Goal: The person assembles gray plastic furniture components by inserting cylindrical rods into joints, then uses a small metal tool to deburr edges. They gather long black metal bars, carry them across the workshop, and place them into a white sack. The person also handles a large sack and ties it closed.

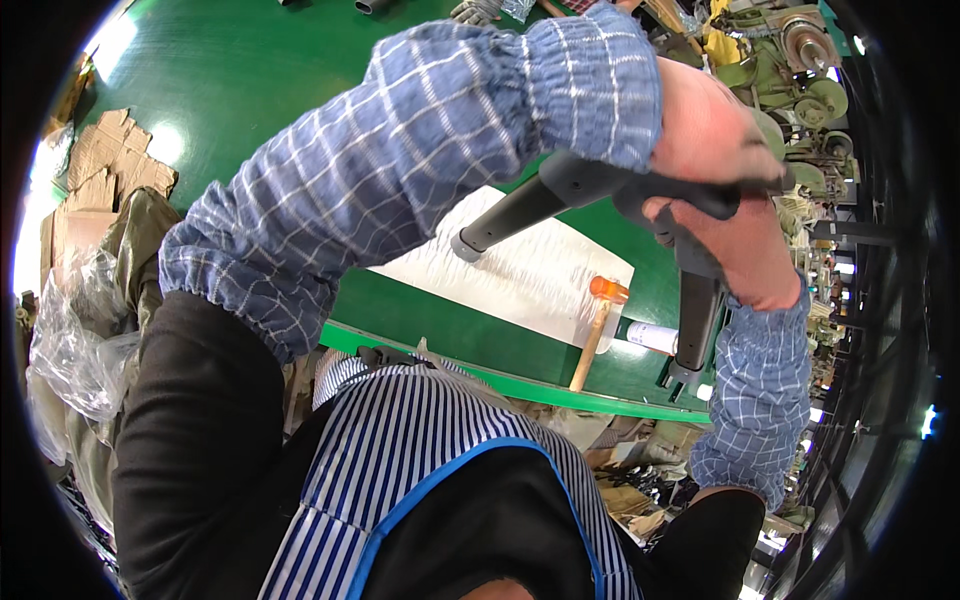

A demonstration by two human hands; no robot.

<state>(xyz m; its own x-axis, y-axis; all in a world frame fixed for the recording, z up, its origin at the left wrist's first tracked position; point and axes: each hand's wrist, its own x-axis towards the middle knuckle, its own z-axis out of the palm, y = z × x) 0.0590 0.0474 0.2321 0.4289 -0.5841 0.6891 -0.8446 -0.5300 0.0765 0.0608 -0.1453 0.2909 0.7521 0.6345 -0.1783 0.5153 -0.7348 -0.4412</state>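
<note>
Both hands grip a black base with tubular legs, raised above the green bench at the right. One leg (520, 215) slants left to a grey end, and a second leg (697, 325) points down toward the bench edge. My left hand (715, 130), slightly blurred, reaches across from the left and is closed over the far side of the base; its fingertips are partly hidden. From the near right, my right hand (735, 240) has its fingers wrapped round the base's black middle. Below it, a hammer (603, 300) with an orange head and wooden handle lies on the bench edge.
A wrinkled white sheet (530, 285) covers part of the green bench (270, 100). A white cylinder (652, 336) lies beside the hammer. Torn cardboard (118, 150) and a clear plastic bag (85, 340) are at the left. Green machinery (800, 90) stands at the far right.
</note>
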